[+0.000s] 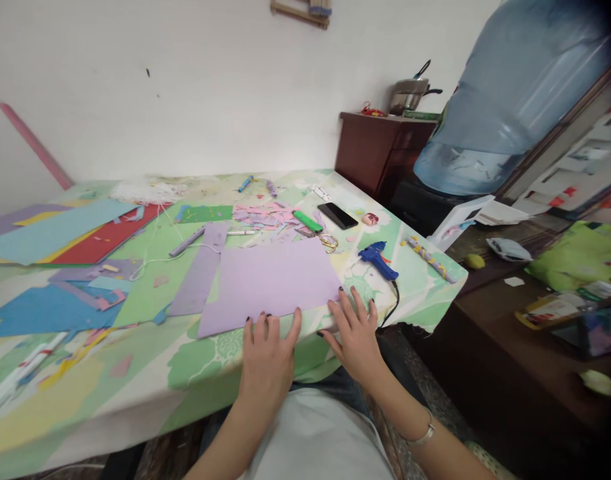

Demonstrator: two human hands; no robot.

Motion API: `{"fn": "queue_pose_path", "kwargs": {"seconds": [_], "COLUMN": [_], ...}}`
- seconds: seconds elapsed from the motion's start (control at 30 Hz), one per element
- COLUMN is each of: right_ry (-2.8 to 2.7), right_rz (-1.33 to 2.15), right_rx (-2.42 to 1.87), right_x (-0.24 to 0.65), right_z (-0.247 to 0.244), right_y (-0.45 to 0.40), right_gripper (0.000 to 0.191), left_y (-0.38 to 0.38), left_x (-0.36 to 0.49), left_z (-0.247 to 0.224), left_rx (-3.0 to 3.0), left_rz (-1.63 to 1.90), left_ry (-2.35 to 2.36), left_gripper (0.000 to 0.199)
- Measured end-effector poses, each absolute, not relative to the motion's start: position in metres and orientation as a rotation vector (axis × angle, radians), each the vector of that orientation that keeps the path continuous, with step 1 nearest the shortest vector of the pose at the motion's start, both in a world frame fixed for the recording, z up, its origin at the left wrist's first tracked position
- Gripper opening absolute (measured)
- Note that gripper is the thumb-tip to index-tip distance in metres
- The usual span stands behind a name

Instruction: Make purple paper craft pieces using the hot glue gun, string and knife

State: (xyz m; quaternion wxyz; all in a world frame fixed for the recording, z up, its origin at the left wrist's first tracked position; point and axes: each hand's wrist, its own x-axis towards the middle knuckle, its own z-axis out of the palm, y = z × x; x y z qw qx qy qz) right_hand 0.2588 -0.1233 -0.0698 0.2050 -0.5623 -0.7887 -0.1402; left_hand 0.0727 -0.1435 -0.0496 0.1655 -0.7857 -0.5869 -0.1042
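A light purple paper sheet [278,277] lies flat on the table in front of me. Along its near edge rests my left hand [269,353], fingers apart, fingertips touching the paper. My right hand [354,333] is spread at the sheet's near right corner, with nothing held in it. Just beyond the right hand is a blue glue gun [378,260] with a black cord. Behind the sheet are scissors [328,241], a green-handled cutter [307,221] and pink and purple paper scraps [265,217]. A purple strip [198,273] lies left of the sheet.
Coloured sheets [60,227] and a blue piece [30,310] cover the left side. A black phone [338,215] and a decorated stick [430,259] are at the right. Beyond the table's right edge stand a water bottle [510,93] and a brown cabinet [375,150].
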Motion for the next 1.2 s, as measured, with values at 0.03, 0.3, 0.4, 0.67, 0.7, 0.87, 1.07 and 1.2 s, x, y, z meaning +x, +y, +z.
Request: {"fn": "queue_pose_path", "kwargs": {"seconds": [0.03, 0.3, 0.4, 0.67, 0.7, 0.87, 1.07, 1.2], "right_ry": [-2.186, -2.089, -2.06, -1.989, -1.98, -1.967, -1.969, -1.98], "right_rz": [-0.402, -0.46, -0.45, -0.474, -0.477, -0.476, -0.476, -0.466], "right_rx": [-1.577, -1.65, -1.672, -1.691, -1.688, -1.672, -1.683, -1.689], "right_x": [0.26, 0.263, 0.264, 0.262, 0.261, 0.26, 0.26, 0.263], "right_z": [-0.069, -0.067, -0.066, -0.066, -0.066, -0.068, -0.066, -0.067], "right_y": [-0.123, -0.127, -0.129, -0.133, -0.132, -0.131, -0.131, -0.131], "right_gripper": [0.047, 0.051, 0.052, 0.047, 0.047, 0.046, 0.047, 0.048], "left_y": [-0.143, -0.146, -0.149, -0.163, -0.165, -0.169, -0.172, -0.174], "left_x": [0.072, 0.067, 0.061, 0.019, 0.012, -0.014, -0.03, -0.039], "left_z": [-0.05, -0.051, -0.051, -0.058, -0.06, -0.063, -0.062, -0.062], "left_rx": [-2.238, -2.244, -2.246, -2.116, -2.112, -2.098, -2.05, -2.032], "left_rz": [-0.304, -0.403, -0.454, -0.519, -0.525, -0.52, -0.516, -0.51], "left_ry": [-1.672, -1.72, -1.723, -1.707, -1.68, -1.625, -1.653, -1.691], "left_gripper": [0.057, 0.051, 0.046, 0.044, 0.045, 0.049, 0.056, 0.059]}}
